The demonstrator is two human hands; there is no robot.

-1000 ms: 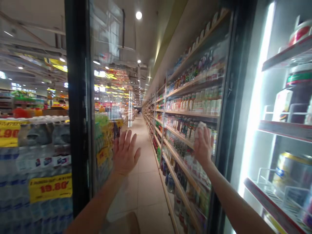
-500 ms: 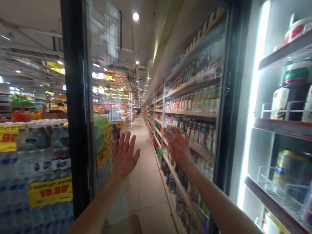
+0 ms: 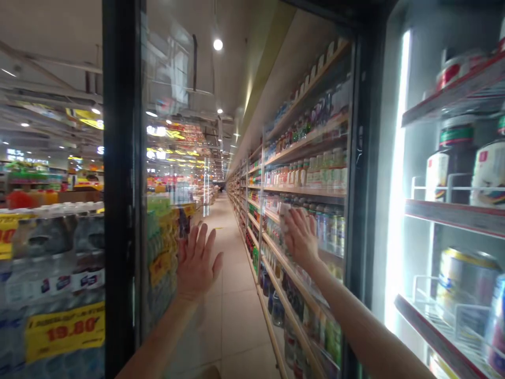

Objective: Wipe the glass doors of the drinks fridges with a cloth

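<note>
A glass cooler door (image 3: 236,326) in a black frame stands swung out before me, the aisle showing through its pane. My left hand (image 3: 197,263) lies flat against the glass, left of centre, fingers spread and nothing in it. Farther right, my right hand (image 3: 303,237) is pressed to the same pane with its fingers stretched forward. A small white wad that looks like a cloth (image 3: 284,210) shows under its fingertips; the fingers partly hide it, and its exact kind is blurred.
On the right, a lit cooler holds bottles (image 3: 487,173) and cans (image 3: 465,279) on wire-fenced shelves. Left of the door's frame (image 3: 122,184) are stacked bottle packs (image 3: 59,284) with a yellow price sign (image 3: 65,331). Long drink shelves (image 3: 307,189) appear in the glass.
My right hand has slid rightward across the glass, the white wad moving with it. My left hand stays spread on the pane. The view has shifted slightly.
</note>
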